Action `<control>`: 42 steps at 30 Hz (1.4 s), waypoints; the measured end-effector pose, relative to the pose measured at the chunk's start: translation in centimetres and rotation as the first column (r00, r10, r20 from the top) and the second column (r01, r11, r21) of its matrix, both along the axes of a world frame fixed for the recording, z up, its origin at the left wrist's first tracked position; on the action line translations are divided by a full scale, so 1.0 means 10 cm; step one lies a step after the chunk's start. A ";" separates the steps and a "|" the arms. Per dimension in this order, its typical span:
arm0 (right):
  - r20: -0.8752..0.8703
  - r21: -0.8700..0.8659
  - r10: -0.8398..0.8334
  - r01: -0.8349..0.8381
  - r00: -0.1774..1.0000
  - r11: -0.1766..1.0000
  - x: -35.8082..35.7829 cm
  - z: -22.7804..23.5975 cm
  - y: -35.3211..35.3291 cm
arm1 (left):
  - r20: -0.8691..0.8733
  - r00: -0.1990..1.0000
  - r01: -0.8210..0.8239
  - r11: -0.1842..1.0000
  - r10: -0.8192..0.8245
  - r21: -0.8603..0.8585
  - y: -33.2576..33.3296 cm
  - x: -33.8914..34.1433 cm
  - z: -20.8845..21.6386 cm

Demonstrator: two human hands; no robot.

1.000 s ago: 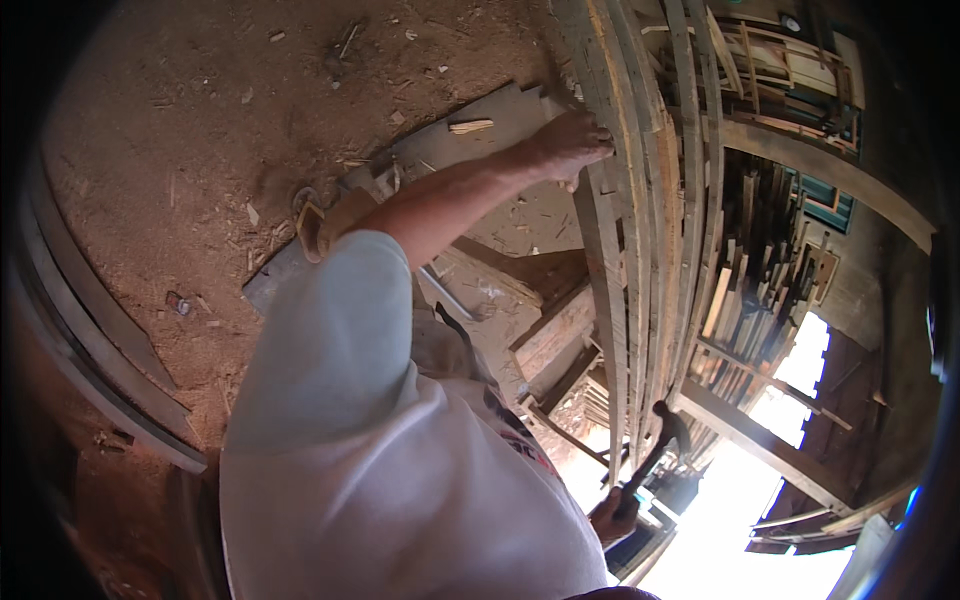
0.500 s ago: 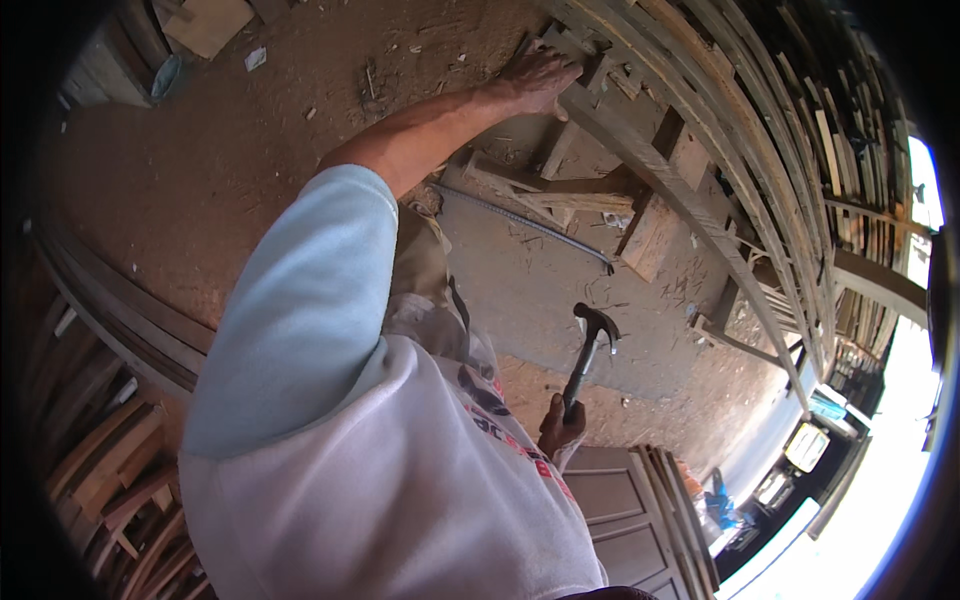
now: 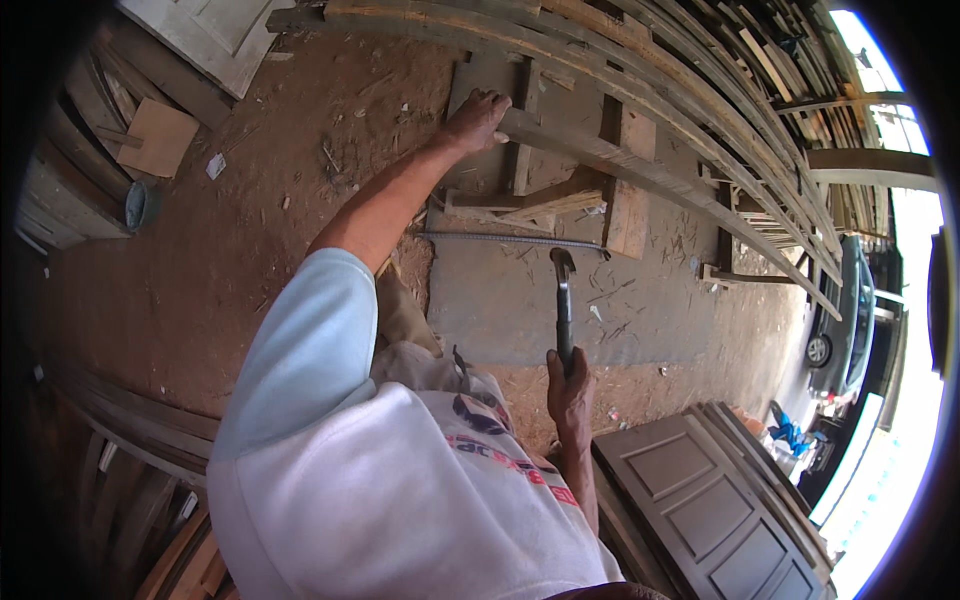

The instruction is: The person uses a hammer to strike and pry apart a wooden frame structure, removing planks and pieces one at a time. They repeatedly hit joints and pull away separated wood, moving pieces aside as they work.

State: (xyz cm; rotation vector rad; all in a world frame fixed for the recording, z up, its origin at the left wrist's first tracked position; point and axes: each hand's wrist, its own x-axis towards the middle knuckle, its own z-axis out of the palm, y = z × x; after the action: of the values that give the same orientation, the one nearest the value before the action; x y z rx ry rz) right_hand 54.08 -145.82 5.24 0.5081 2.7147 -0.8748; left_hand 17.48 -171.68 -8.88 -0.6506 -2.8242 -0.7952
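Note:
My left hand (image 3: 478,122) reaches forward and grips the near-left end of a long wooden plank (image 3: 640,172), which runs off to the right. In my right hand (image 3: 572,388) is a claw hammer (image 3: 563,300), held by its dark handle with the head pointing away from me. Beyond the hammer head, a ribbed steel bar (image 3: 515,239) with a bent end lies on the ground. Short wood pieces (image 3: 540,203) and an upright-looking board (image 3: 628,225) lie just under the plank.
Several long timbers (image 3: 600,75) are stacked along the far side. At the lower right lies a panelled door (image 3: 700,490) with boards beside it. More planks (image 3: 150,420) lie at the left. Wood splinters litter a grey sheet (image 3: 640,310). A car (image 3: 845,320) stands outside.
The hammer has swung more upright and moved slightly left and forward in my right hand. My left hand stays on the plank's end. The whole view has shifted, showing more of the door.

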 end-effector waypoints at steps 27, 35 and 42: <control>-0.193 0.438 0.599 -0.479 0.777 0.761 -2.01 0.36 -0.96 | 0.173 0.985 -0.080 0.811 -0.027 0.580 -0.01 0.09 -0.20; -0.116 0.240 0.129 -0.098 0.985 0.966 -1.97 0.43 -0.90 | -0.019 1.000 -0.015 0.967 0.020 0.254 -0.05 0.10 0.01; 0.001 0.363 0.308 -0.288 0.951 0.886 -2.00 0.33 -0.99 | -0.068 0.996 0.060 0.986 -0.050 0.156 -0.08 0.06 -0.17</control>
State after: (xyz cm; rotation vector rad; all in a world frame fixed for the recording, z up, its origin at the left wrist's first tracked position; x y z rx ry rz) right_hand 34.07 -155.74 8.52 0.1177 2.9097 -0.3163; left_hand 18.12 -172.49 -10.57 -0.7181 -2.6625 -0.9775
